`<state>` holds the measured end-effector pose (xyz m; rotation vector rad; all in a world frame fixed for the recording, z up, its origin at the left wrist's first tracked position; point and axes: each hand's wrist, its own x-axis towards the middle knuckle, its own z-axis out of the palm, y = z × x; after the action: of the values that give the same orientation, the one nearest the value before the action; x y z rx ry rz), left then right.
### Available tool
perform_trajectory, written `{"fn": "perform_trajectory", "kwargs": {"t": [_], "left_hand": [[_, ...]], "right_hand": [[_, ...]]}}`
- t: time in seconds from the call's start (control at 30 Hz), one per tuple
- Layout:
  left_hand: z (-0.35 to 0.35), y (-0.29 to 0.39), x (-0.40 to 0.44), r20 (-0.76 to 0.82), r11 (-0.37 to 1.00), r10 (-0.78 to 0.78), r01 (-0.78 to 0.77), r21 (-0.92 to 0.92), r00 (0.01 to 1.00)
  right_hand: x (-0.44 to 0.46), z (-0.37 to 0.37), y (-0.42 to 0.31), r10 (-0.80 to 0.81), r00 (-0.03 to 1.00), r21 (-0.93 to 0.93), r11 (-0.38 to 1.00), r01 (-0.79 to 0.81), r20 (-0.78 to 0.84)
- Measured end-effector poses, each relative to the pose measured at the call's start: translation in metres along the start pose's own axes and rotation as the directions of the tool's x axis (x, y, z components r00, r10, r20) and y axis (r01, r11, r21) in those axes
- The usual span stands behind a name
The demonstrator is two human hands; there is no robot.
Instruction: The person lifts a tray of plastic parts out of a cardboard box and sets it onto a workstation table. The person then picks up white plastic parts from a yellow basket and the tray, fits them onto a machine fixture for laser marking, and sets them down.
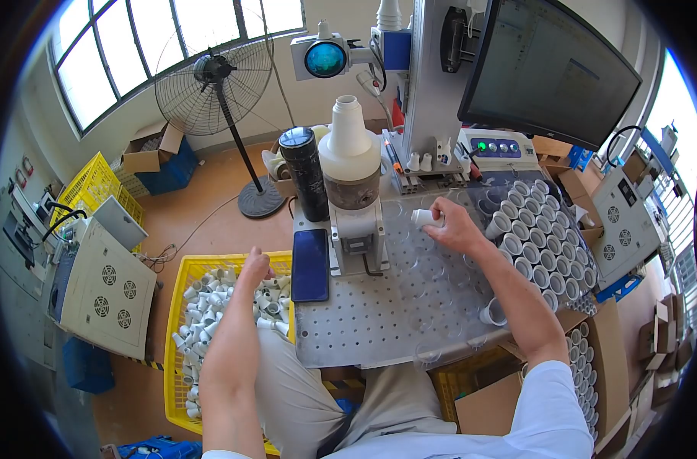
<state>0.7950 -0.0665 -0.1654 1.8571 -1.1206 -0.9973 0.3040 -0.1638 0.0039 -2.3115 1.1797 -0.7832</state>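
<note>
My right hand (pixel 449 225) is closed round a small white cup-like part (pixel 423 219), held on its side above the perforated metal plate (pixel 348 329). My left hand (pixel 257 265) is over the yellow basket (pixel 172 306), which is full of small white parts (pixel 203 317). Its fingers are curled together, and what they hold, if anything, is hidden. Between my hands, a white cone-topped device (pixel 350 153) stands on the plate. Many white cups (pixel 534 237) stand in rows in a clear tray to the right of my right hand.
A dark phone (pixel 310 265) lies beside the device, with a black cylinder (pixel 303 172) behind. A monitor (pixel 551 69) hangs at the upper right above a control box (pixel 501 149). A fan (pixel 214 73) stands at the back left. An open carton (pixel 609 359) holds stacked cups.
</note>
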Motion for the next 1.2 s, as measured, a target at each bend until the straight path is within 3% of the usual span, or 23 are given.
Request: {"fn": "perform_trajectory", "kwargs": {"t": [0.07, 0.13, 0.37, 0.43, 0.5, 0.6, 0.7, 0.77, 0.87, 0.93, 0.97, 1.0, 1.03, 1.13, 1.2], "left_hand": [[0.003, 0.009, -0.006, -0.034, 1.000, -0.009, 0.009, -0.004, 0.999], [0.004, 0.013, -0.007, -0.127, 0.991, -0.128, 0.124, -0.042, 0.984], [0.005, 0.008, 0.006, -0.190, 0.993, -0.064, 0.044, -0.107, 0.980], [0.004, 0.023, 0.018, -0.447, 0.929, 0.132, -0.268, -0.256, 0.885], [0.003, 0.072, 0.011, -0.602, 0.882, 0.233, -0.427, -0.200, 0.764], [0.004, 0.175, -0.022, -0.603, 0.781, 0.360, -0.584, -0.224, 0.712], [0.008, 0.273, -0.046, -0.592, 0.642, 0.518, -0.738, -0.208, 0.617], [0.021, 0.344, -0.086, -0.560, 0.678, 0.467, -0.684, -0.271, 0.685], [0.046, 0.401, -0.107, -0.501, 0.701, 0.461, -0.647, -0.300, 0.733], [0.056, 0.418, -0.115, -0.137, 0.673, 0.417, -0.407, -0.618, 0.899], [0.054, 0.416, -0.111, -0.141, 0.667, 0.418, -0.409, -0.622, 0.897], [0.050, 0.408, -0.102, -0.300, 0.711, 0.559, -0.633, -0.306, 0.773], [0.043, 0.403, -0.102, -0.374, 0.663, 0.710, -0.746, 0.069, 0.596], [-0.003, 0.372, -0.137, -0.330, 0.593, 0.802, -0.728, 0.343, 0.498], [-0.029, 0.333, -0.142, -0.396, 0.577, 0.813, -0.673, 0.462, 0.426]], "right_hand": [[0.000, 0.000, 0.001, -0.001, 1.000, -0.006, 1.000, 0.001, 0.002], [0.000, 0.000, 0.002, 0.002, 1.000, -0.003, 1.000, -0.002, 0.007], [0.000, 0.001, 0.000, -0.003, 1.000, -0.020, 1.000, 0.003, 0.019], [0.000, 0.001, 0.002, -0.017, 1.000, -0.037, 0.999, 0.018, 0.024], [0.001, 0.003, 0.003, -0.036, 0.999, -0.051, 0.998, 0.037, 0.028], [0.000, 0.004, 0.005, -0.065, 0.998, -0.078, 0.995, 0.065, 0.003], [0.007, -0.004, 0.006, 0.036, 0.998, 0.037, 0.999, -0.034, -0.045], [0.024, -0.015, 0.011, 0.124, 0.973, 0.244, 0.967, -0.075, -0.193], [0.049, -0.050, -0.054, 0.082, 0.945, 0.493, 0.865, 0.089, -0.316], [0.066, -0.063, -0.101, 0.047, 0.941, 0.683, 0.701, 0.207, -0.334], [0.073, -0.067, -0.126, 0.009, 0.925, 0.682, 0.679, 0.273, -0.380], [0.077, -0.066, -0.147, -0.026, 0.905, 0.679, 0.652, 0.337, -0.425], [0.081, -0.061, -0.161, -0.025, 0.905, 0.681, 0.650, 0.338, -0.425], [0.085, -0.036, -0.182, -0.078, 0.915, 0.653, 0.677, 0.340, -0.395], [0.082, -0.014, -0.182, -0.172, 0.932, 0.443, 0.842, 0.306, -0.318]]}}
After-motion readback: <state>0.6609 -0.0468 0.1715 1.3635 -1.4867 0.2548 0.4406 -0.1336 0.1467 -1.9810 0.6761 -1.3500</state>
